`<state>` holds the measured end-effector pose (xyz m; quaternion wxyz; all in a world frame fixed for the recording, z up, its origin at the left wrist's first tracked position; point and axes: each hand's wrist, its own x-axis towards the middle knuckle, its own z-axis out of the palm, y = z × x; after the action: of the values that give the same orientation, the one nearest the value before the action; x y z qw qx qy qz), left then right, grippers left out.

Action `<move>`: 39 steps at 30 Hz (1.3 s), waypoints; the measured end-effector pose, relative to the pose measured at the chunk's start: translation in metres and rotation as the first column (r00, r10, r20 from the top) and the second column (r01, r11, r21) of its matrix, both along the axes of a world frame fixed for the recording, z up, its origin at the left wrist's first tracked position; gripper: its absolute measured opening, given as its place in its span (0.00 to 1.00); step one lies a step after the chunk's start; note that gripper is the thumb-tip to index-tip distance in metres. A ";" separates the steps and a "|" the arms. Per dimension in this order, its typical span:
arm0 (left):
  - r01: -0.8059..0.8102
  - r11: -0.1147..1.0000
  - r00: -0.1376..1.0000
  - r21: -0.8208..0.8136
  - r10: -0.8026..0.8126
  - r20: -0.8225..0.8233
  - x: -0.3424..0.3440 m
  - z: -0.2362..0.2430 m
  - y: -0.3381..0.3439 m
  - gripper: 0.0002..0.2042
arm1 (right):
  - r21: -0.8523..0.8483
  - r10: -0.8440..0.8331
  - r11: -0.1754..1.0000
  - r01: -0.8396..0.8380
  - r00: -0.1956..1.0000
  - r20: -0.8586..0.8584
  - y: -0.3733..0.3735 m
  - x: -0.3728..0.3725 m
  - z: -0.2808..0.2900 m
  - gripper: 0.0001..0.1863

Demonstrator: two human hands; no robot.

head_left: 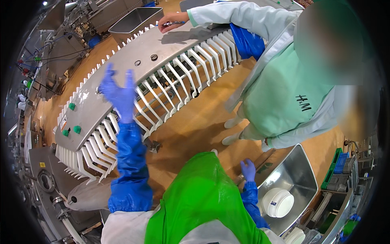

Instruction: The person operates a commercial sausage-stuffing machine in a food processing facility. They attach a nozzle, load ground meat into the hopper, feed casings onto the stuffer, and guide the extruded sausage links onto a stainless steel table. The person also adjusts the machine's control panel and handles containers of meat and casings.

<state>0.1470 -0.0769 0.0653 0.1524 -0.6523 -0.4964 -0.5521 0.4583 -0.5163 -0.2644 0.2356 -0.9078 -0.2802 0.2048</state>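
My left hand (122, 95), in a purple glove and blue sleeve, is raised over the steel top (95, 118) of a curved machine, fingers spread. Whether it touches the top I cannot tell. White curved slats (172, 87) line the machine's sides. Green knobs (77, 129) sit at the top's lower end, two dark rings (154, 57) farther along. My right hand (248, 171), also gloved, hangs beside a steel tub (302, 179) holding a white round container (278, 201), fingers somewhat apart.
A co-worker (276, 97) in mint apron and white coat stands at the right, one bare hand (170, 22) over the machine's far end. Another steel bin (134, 22) stands behind it. Steel equipment (48, 179) is at lower left, stacked crates (339, 166) at right.
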 end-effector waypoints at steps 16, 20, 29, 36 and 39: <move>0.084 0.832 0.996 -0.548 -0.063 0.057 -0.148 -0.042 0.068 0.20 | 0.604 0.547 0.382 -0.700 0.697 0.463 0.514 -0.113 0.273 0.26; 0.020 0.891 0.999 -0.454 0.004 0.052 -0.153 -0.051 0.066 0.19 | 0.542 0.537 0.425 -0.724 0.685 0.493 0.528 -0.124 0.269 0.18; 0.020 0.897 0.999 -0.441 -0.006 0.032 -0.153 -0.064 0.079 0.18 | 0.825 0.660 0.555 -0.105 0.659 -0.360 0.515 -0.125 0.290 0.12; 0.094 0.832 0.986 -0.546 -0.002 0.167 -0.143 -0.046 0.064 0.19 | 0.780 0.803 0.582 0.229 -0.010 -0.596 0.526 -0.112 0.299 0.14; 0.253 0.834 0.905 -0.491 -0.024 0.424 -0.154 -0.052 0.069 0.22 | 0.866 0.819 0.497 -0.050 0.357 -0.450 0.513 -0.146 0.317 0.15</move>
<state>-0.0066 -0.0080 0.0135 -0.1817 -0.5763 -0.6012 -0.5230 0.3121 -0.0038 0.0523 0.6057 -0.3762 -0.4444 0.5423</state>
